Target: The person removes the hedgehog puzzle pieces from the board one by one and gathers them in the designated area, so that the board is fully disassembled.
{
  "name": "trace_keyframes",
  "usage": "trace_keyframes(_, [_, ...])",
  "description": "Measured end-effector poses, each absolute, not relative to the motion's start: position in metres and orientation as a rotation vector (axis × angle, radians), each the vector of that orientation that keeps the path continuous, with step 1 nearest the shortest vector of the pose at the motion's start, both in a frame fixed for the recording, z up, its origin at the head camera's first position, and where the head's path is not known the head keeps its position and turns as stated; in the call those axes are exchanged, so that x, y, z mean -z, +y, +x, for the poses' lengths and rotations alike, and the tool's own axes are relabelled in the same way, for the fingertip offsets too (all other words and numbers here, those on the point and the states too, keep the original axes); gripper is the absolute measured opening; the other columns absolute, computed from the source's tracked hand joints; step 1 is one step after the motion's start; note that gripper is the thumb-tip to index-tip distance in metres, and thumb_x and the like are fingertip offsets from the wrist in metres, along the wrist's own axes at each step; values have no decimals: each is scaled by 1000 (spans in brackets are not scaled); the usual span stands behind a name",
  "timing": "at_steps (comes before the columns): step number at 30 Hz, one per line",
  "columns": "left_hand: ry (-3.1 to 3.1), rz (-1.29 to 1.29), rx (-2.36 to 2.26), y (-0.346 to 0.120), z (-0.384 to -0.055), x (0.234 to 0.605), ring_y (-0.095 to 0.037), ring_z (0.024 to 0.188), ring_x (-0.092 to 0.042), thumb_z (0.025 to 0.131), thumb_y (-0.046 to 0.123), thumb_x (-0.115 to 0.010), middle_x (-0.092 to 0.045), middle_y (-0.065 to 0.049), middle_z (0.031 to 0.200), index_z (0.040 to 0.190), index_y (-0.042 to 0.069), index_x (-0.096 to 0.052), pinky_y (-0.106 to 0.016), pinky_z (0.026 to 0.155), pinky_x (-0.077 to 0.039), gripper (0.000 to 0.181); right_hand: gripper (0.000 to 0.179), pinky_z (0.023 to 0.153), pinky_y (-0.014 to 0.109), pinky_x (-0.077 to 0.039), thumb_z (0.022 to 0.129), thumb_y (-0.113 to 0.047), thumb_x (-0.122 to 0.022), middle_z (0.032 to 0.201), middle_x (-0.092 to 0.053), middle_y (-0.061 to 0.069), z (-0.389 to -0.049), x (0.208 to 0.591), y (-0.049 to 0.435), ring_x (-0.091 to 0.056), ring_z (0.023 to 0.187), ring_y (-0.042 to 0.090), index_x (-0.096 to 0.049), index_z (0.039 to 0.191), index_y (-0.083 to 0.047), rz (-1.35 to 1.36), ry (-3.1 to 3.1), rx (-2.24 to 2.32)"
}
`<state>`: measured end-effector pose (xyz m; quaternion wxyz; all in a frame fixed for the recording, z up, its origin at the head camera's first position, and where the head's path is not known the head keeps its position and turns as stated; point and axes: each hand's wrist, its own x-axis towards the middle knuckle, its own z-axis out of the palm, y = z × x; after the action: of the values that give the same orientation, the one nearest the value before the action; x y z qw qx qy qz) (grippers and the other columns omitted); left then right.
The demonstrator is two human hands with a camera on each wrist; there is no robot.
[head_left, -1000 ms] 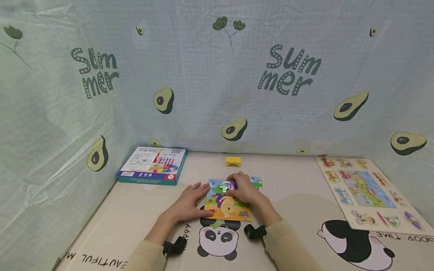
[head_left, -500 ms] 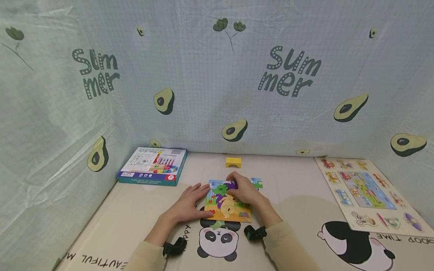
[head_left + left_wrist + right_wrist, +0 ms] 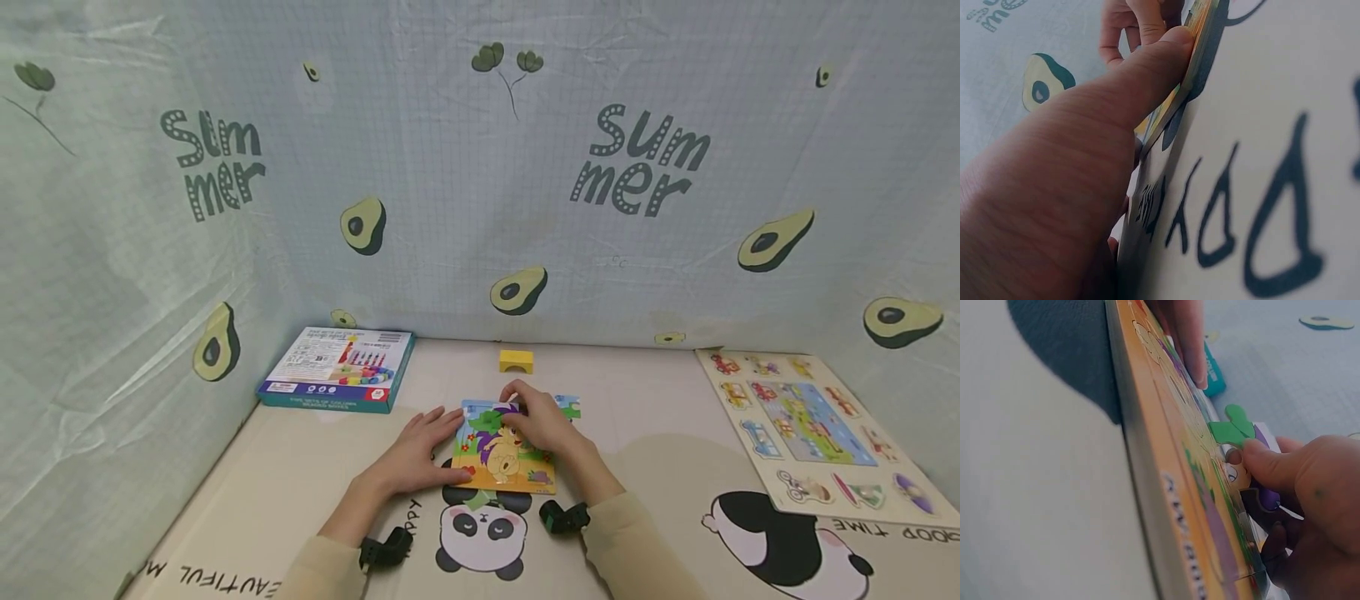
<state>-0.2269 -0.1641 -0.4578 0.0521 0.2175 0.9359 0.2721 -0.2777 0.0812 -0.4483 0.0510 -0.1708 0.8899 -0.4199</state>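
Observation:
A jigsaw puzzle board [image 3: 517, 481] with a cartoon hedgehog picture lies on the mat in front of me. Along its left side my left hand [image 3: 420, 450] steadies it, fingers extended and thumb resting on the lower left corner. In the left wrist view that thumb [image 3: 1175, 40] presses on the board's edge. My right hand [image 3: 546, 423] is over the upper right part. Between thumb and fingers it pinches a green and purple puzzle piece [image 3: 1233, 432], tilted up from the board in the right wrist view. Another loose puzzle piece [image 3: 570, 407] lies behind the right hand, partly hidden.
A yellow arch block [image 3: 516, 361] stands behind the puzzle. At the back left lies a flat toy box [image 3: 337, 367]; to the right is a wooden picture board [image 3: 817, 492]. A printed cloth wall [image 3: 450, 167] closes off the back and sides.
The puzzle piece in my right hand has turned, so its glare is gone and the hedgehog's face shows more. My left hand keeps its place.

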Motion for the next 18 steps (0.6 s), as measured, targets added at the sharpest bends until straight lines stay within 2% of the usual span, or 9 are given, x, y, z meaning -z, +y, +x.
trace_keyframes(7, [2847, 660, -830, -163, -227, 459, -34, 151, -19, 80, 60, -77, -40, -5, 159, 155, 15, -42, -57, 121, -9, 94, 19, 65, 31, -48, 99, -9, -66, 88, -60, 2, -278, 449, 81, -56, 76, 19, -57, 112, -19, -505, 2693, 1312])
trace_keyframes(18, [2839, 656, -828, -164, -228, 460, -34, 151, -18, 80, 60, -76, -39, -5, 159, 156, 15, -41, -57, 121, -8, 95, 16, 66, 32, -45, 100, -10, -65, 86, -60, 2, -279, 448, 82, -55, 75, 20, -59, 112, -19, -493, 2697, 1333])
